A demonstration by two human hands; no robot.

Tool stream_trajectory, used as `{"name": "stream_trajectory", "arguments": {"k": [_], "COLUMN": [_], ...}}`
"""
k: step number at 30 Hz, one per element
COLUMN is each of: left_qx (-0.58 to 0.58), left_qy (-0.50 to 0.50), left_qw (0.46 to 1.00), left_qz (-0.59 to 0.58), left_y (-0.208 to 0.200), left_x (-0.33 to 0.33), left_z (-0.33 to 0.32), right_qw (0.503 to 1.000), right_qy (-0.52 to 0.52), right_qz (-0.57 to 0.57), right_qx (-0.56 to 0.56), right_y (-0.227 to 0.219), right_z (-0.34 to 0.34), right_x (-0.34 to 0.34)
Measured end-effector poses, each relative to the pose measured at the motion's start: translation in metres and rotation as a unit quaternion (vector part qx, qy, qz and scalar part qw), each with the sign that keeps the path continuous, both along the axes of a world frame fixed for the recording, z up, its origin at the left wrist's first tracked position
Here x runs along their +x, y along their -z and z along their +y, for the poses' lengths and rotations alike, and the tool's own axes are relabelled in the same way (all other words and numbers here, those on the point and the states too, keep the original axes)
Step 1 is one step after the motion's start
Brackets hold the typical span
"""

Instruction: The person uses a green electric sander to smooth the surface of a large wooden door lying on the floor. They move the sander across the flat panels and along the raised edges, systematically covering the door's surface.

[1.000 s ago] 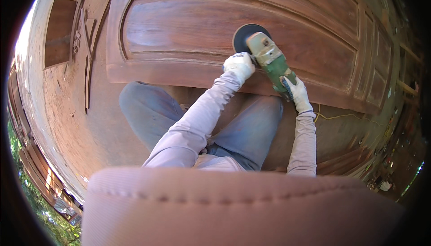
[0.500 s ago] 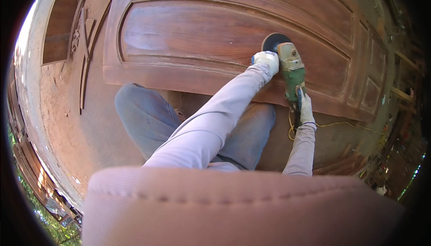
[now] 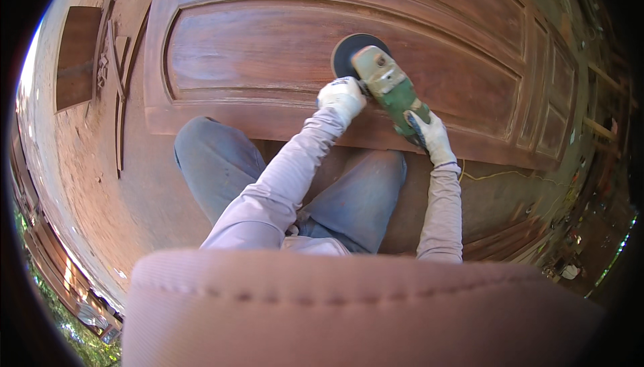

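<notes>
Far L: a flat brown board point(image 3: 75, 62) on dusty ground, its long side running roughly away from the person. Just R of it, a few thin wood strips point(image 3: 119, 126), lying lengthwise the same way, approx.

Next, the panelled wooden door point(image 3: 255, 52), reddish brown, long axis running L to R across the view & dropping a bit toward the R (edges bend, fisheye lens). Person's legs in blue jeans point(image 3: 218, 166) are bent below its near edge, knees apart.

Left hand point(image 3: 342, 97), white glove, is closed w/ fingers curled at the L side of the tool's head, apparently on a side handle (mostly hidden by the glove).

The green power tool point(image 3: 396, 92) is over the door's big middle panel, R of the panel's centre, body reaching back across the near rail. Long axis is diagonal: head & round dark disc point(image 3: 348, 50) point up-L, away from the person; rear end points down-R.

Right hand point(image 3: 435, 139), also gloved, is wrapped round the tool's rear end. Further R, a thin yellow cord point(image 3: 510, 174) trails along the ground, then misc. timber point(image 3: 600, 129) nr the rim.
</notes>
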State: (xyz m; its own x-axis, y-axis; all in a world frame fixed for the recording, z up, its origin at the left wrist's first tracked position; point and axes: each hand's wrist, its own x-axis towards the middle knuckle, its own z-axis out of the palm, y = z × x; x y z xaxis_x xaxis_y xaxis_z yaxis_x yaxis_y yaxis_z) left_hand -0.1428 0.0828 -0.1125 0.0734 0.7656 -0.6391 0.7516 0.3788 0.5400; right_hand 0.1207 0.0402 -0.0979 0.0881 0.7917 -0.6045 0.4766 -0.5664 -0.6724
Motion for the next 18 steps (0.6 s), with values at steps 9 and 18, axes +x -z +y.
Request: {"name": "stream_trajectory", "arguments": {"k": [9, 18], "left_qx": [-0.02, -0.028], "left_qy": [0.038, 0.097], "left_qw": [0.998, 0.994], "left_qz": [-0.036, -0.032], "left_y": [0.004, 0.015], "left_x": [0.051, 0.082], "left_z": [0.011, 0.04], "right_qw": [0.994, 0.986], "right_qy": [0.101, 0.16], "right_qz": [0.009, 0.026], "right_qx": [-0.026, -0.04], "right_y": [-0.018, -0.009], "right_z": [-0.008, -0.019], "right_x": [0.036, 0.052]}}
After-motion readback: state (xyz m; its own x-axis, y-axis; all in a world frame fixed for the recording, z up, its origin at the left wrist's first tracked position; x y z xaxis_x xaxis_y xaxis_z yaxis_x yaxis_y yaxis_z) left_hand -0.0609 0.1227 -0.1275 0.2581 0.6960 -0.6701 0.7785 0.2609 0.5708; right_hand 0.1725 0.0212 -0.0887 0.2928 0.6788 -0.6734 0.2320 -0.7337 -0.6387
